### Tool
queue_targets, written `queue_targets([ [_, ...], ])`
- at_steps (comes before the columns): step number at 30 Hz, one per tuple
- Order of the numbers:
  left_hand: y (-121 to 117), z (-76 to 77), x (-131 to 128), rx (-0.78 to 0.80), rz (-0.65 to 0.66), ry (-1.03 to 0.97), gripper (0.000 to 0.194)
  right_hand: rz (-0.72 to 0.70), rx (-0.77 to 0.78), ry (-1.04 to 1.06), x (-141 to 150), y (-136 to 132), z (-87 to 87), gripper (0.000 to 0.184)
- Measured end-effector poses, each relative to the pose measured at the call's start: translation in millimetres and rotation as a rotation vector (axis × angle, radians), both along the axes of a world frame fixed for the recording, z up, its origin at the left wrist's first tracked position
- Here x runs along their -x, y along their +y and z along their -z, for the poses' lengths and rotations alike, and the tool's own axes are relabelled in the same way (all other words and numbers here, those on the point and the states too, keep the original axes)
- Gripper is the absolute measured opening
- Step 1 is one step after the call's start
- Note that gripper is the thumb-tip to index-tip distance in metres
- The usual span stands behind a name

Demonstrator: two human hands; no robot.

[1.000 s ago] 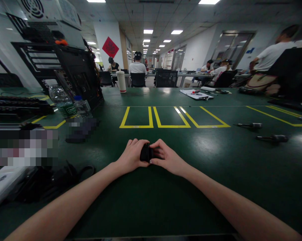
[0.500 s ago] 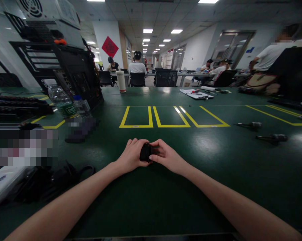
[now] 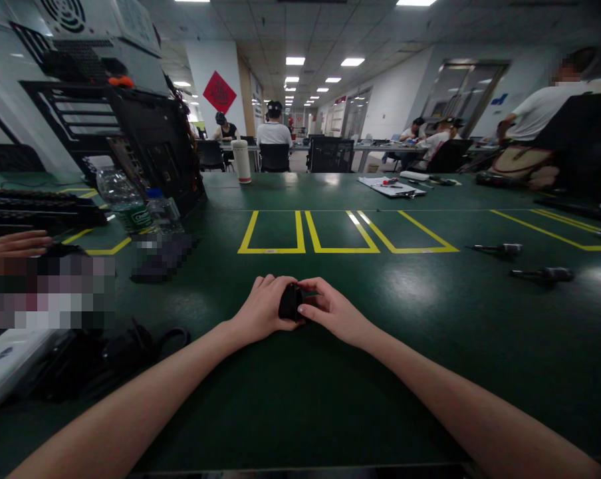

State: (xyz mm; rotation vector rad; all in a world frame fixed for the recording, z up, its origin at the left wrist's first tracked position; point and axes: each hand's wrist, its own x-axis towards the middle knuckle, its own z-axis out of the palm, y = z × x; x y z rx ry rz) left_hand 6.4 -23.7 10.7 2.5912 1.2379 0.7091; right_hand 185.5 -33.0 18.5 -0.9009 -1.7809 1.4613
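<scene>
Between my two hands is a small black block-shaped object (image 3: pixel 289 305), just above or on the green table (image 3: pixel 300 392); its exact kind does not show. My left hand (image 3: pixel 263 306) wraps round its left side, thumb at the near edge and fingers over the far edge. On the opposite side, my right hand (image 3: pixel 330 309) grips the object's right edge with thumb and fingertips. The palms and the bent fingers hide part of it.
Two screwdrivers (image 3: pixel 544 275) lie to the right. Yellow tape outlines (image 3: pixel 270 251) mark the table ahead. At left stand plastic bottles (image 3: pixel 121 199), a black computer case (image 3: pixel 155 146) and black cables (image 3: pixel 125 352). Another person's hand (image 3: pixel 16 243) reaches in from the left. A white tumbler (image 3: pixel 241 161) stands farther back.
My right thumb has shifted slightly upward along the object's edge. The left hand keeps its hold and place. Another person's hand has come into view at the left edge.
</scene>
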Motion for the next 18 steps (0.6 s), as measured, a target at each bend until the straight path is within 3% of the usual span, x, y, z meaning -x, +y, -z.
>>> queue_targets([
  [7,-4.2,-9.0,1.5,0.043,0.006,0.028,0.055,-0.053,0.019,0.052,-2.3,-2.8,0.7,0.034],
  [13,0.3,0.8,0.2,-0.014,-0.018,0.02,0.057,-0.034,0.011,0.089,-2.1,0.7,4.3,0.022],
  [18,2.3,4.8,-0.1,-0.031,-0.013,0.007,0.057,0.016,-0.001,0.026,-2.7,3.3,5.6,0.03],
])
